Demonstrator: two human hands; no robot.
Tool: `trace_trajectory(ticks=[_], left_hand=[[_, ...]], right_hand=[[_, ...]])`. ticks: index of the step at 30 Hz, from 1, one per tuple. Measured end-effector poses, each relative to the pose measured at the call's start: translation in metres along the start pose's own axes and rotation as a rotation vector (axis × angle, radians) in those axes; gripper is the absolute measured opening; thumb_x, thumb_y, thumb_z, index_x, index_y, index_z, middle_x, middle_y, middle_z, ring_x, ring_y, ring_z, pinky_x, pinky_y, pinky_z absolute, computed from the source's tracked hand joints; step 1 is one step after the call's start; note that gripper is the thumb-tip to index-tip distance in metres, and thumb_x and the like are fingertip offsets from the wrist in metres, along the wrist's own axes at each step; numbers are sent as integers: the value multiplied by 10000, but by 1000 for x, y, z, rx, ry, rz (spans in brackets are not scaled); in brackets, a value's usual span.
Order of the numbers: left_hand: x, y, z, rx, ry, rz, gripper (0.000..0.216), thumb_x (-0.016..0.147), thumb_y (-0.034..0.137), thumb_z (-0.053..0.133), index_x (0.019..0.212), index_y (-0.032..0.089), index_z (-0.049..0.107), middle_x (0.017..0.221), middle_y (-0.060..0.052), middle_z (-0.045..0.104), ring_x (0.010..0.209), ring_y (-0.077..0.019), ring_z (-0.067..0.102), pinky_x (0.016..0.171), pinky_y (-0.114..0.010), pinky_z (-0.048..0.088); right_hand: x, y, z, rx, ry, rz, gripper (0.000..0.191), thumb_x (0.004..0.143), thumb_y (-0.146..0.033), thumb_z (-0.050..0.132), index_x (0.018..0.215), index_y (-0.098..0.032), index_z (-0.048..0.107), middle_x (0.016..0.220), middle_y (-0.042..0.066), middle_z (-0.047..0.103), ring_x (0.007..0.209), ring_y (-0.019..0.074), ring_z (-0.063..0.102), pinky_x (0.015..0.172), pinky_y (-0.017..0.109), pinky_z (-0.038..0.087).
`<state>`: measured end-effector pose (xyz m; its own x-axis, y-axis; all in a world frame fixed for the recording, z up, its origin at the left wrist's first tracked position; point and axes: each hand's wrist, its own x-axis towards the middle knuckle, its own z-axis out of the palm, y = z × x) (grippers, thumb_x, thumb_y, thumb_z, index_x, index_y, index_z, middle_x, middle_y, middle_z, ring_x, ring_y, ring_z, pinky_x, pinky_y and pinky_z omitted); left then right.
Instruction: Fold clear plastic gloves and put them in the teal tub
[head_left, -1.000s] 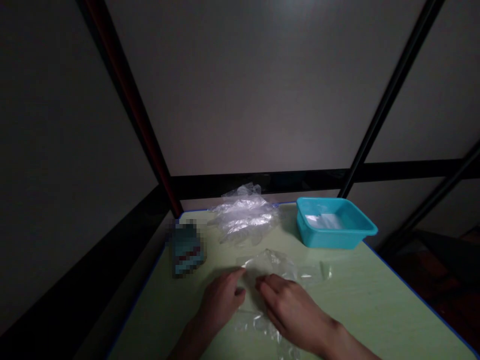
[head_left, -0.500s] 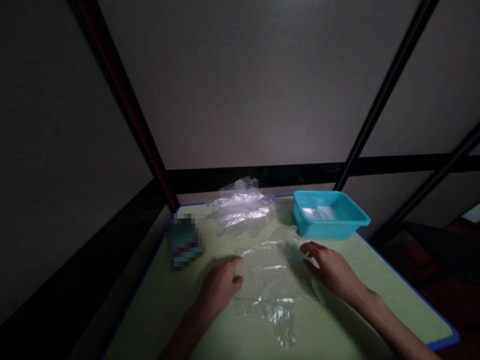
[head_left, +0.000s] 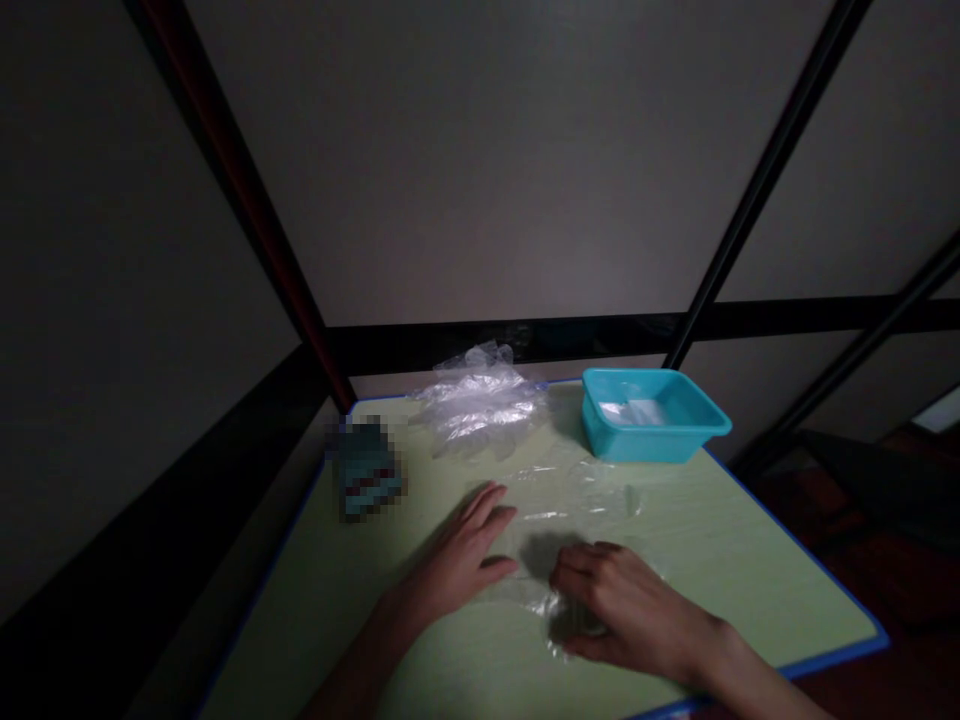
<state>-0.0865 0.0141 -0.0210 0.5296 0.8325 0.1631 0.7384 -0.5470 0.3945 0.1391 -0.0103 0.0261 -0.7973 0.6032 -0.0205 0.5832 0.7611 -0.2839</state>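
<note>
A clear, thin plastic glove [head_left: 540, 515] lies spread on the pale green table, partly covered by my hands; its full outline is hard to make out. My left hand [head_left: 469, 555] rests at its left edge, fingers stretched out and thumb apart, holding nothing. Over the near end of the plastic, my right hand [head_left: 626, 605] has its fingers curled down and its thumb on the near side, with crumpled film between them. Farther back sits a pile of clear plastic gloves [head_left: 484, 405], shiny and overlapping.
A turquoise plastic basin [head_left: 652, 443] stands at the back right with some whitish film inside. A pixelated dark object [head_left: 367, 475] lies near the table's left edge. The table [head_left: 750, 560] has a blue rim and meets a panelled wall [head_left: 510, 200] behind.
My right hand has moved nearer and slightly left, from above the glove's right side to its near end, and its fingers have curled. My left hand has shifted slightly right and flattened.
</note>
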Motion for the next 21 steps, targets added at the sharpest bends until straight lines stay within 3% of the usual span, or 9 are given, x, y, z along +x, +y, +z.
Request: trace_trajectory(ticks=[5,9,12,16,21], left_hand=[[-2,-7,6,68,15,7,584,726,360,632,1238,200,400,1416,-118,204,1296,-267,164,1023,-403,265],[-2,-6,5,61,4,20,599,714,363,645,1235,187,407,1414,-134,204,1295,-273,159,1023,-408,255],[-1,0,0,-33,14,24,532,716,318,653,1196,199,453,1393,-112,257,1273,-264,220,1017,-388,263],[-2,10,-7,-305,-32,33,362,776,277,585,1126,224,510,1154,-53,526,1056,-183,483,906,-292,385],[-2,14,-2,-458,-47,-83,434,693,208,636,1112,201,526,888,-10,612,768,-139,546,711,-228,439]], right_hand=[[5,-6,16,-131,-4,-20,178,726,-183,482,903,-174,501,871,55,592,805,215,528,705,317,368],[0,-2,12,-121,13,15,241,673,-89,460,899,-171,470,863,63,588,795,214,525,693,309,347],[-6,4,6,20,63,109,290,657,-41,435,909,-184,447,832,43,579,740,191,531,641,282,343],[-7,14,6,346,164,180,379,650,12,406,967,-196,418,787,4,550,689,147,520,604,237,354],[-2,29,6,620,239,188,373,643,27,401,952,-177,442,827,12,536,706,133,516,608,222,380]])
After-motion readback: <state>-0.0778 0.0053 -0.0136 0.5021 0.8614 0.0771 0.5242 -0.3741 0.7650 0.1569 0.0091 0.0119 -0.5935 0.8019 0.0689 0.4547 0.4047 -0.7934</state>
